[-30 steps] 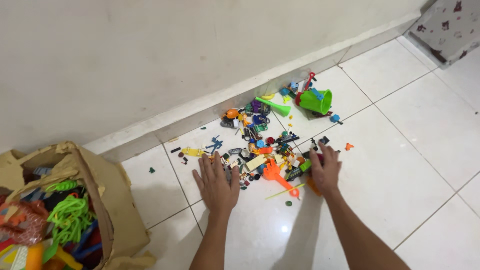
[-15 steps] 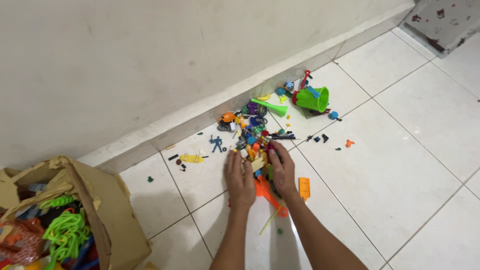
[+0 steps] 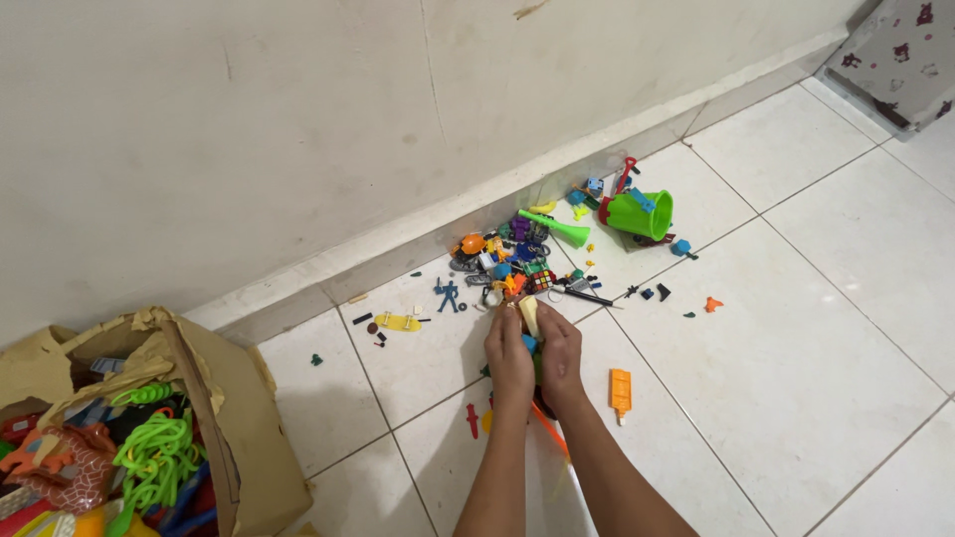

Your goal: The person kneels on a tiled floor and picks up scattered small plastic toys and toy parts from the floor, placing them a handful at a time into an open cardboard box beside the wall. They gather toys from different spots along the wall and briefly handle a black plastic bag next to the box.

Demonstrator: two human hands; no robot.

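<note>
Toys (image 3: 525,320), a small clump, sat mid-frame, pressed between the left hand (image 3: 508,355) and right hand (image 3: 560,353), palms cupped together to keep them from spilling; the pile (image 3: 517,254) lay just above, a box (image 3: 214,398) lower left.

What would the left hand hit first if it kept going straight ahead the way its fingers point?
Probably the heap of small toys just beyond the left hand, then the baseboard behind it; depth is hard to judge.

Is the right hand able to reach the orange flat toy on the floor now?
Probably yes. The orange flat toy lies alone on bare tile beside the right hand, nothing between them, but that hand is cupped with the left hand around small toys.
</note>
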